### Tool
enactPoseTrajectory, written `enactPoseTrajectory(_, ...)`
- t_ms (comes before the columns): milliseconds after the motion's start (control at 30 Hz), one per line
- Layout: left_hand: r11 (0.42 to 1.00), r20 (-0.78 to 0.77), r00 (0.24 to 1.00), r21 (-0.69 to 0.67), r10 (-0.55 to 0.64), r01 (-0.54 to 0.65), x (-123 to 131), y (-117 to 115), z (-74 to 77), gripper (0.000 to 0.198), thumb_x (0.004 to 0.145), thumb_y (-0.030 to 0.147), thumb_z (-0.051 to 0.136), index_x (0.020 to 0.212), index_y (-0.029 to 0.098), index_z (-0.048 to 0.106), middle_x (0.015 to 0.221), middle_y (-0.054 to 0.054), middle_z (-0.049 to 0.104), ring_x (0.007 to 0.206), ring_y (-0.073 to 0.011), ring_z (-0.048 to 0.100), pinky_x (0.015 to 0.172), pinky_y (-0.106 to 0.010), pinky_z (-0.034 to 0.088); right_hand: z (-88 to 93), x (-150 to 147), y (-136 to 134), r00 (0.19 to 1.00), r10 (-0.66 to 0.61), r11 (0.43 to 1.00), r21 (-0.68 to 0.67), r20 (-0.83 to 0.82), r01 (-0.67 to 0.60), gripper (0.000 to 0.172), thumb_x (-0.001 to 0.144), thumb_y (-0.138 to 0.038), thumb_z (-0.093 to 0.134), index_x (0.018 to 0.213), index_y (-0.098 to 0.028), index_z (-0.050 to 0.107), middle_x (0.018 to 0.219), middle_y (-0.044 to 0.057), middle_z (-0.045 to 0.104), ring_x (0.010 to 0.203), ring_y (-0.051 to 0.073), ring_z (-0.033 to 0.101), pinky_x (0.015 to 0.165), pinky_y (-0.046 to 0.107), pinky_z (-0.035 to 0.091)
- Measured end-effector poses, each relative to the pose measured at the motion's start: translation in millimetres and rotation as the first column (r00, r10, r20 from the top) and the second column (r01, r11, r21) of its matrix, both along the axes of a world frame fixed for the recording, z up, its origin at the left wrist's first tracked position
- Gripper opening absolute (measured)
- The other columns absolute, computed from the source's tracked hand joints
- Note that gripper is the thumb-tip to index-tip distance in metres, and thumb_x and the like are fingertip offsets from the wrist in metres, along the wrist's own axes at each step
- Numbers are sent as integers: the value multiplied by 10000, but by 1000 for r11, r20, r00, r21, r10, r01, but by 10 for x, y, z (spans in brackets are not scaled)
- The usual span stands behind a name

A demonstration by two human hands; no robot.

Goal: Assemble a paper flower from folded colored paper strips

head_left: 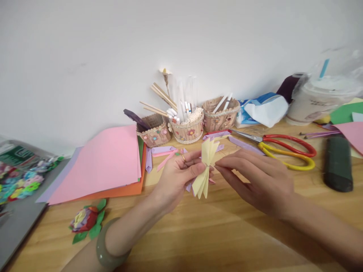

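The left hand and right hand pinch pleated paper.

Your left hand & right hand meet mid-table w/ the folded paper between them. Paper stack lies to your left, paper flower in front of it. Three baskets sit behind the hands. Scissors lie behind-right, cup far right.

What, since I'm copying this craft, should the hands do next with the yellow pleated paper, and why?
Probably spread the pleats with the right hand while the left hand holds the yellow pleated paper: both grip its centre, and the folds fan only partway.
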State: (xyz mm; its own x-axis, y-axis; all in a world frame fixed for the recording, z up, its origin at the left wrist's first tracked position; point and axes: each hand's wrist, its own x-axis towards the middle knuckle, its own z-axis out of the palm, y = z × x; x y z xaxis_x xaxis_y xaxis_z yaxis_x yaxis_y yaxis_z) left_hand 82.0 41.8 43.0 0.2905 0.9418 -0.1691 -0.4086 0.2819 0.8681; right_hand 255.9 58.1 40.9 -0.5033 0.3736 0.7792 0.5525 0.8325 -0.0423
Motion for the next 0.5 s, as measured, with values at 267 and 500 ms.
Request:
enactPoseTrajectory(267, 999, -85, 996, -19, 29, -31, 32, -24, 22, 198, 671, 234, 707, 783, 136, 577, 694, 5, 608, 588, -90, 573, 578, -207, 451, -52, -36, -25, 996, -62, 992, -106, 68, 69, 113, 892, -186, 430, 798, -180, 494, 620, -1, 587, 501, 115, 511, 449, 230, 336)
enactPoseTrajectory(500, 998, -136, 989, 28, 63, -60, 26, -13, 16, 187, 699, 258, 680, 786, 142, 563, 664, 13, 598, 528, -91, 575, 541, -211, 436, 1, -79, -83, 998, -5, 917, -399, -66, -21, 154, 896, -173, 423, 754, -186, 482, 589, -26, 557, 478, 84, 498, 438, 184, 378)
